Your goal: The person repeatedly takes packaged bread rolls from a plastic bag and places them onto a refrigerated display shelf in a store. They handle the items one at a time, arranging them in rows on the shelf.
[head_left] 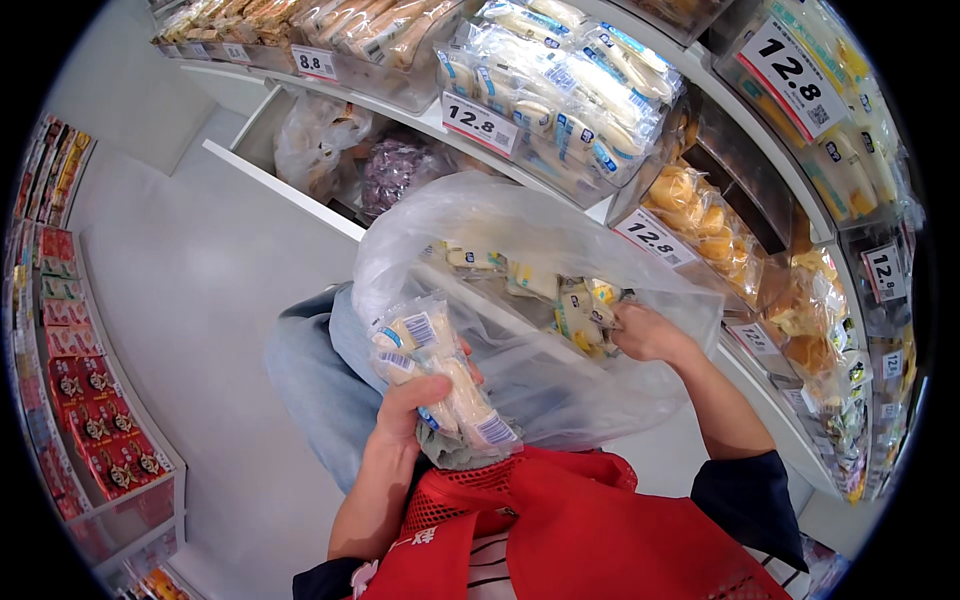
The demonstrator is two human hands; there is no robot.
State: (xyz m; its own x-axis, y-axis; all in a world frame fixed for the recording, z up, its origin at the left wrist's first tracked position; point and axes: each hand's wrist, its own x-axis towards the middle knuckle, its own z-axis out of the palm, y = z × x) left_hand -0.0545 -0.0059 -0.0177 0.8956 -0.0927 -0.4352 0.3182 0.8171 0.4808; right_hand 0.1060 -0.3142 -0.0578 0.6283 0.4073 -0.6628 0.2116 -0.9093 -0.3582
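Clamped with left grip (408, 402) on wrapped bread (446, 348) at seven o'clock: squeeze lightly! At three o'clock, among packets (580, 312) in plastic bag (392, 235) with right grip (648, 332): cannot tell if closed; no crushing!

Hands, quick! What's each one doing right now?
Left hand: closed, holding pale wrapped packs.
Right hand: at yellowish packs in the clear bag; can't tell if it's gripping one.

Inside the open white drawer (285, 190) lie a crumpled clear plastic bag (310, 140) and a purple lumpy bundle in clear wrapping (388, 180). Above the drawer are long tan bread sticks (375, 30); right of it, golden rounded buns in clear film (690, 205); left of it, smooth grey floor (200, 290) and glossy red flat packets (105, 420).
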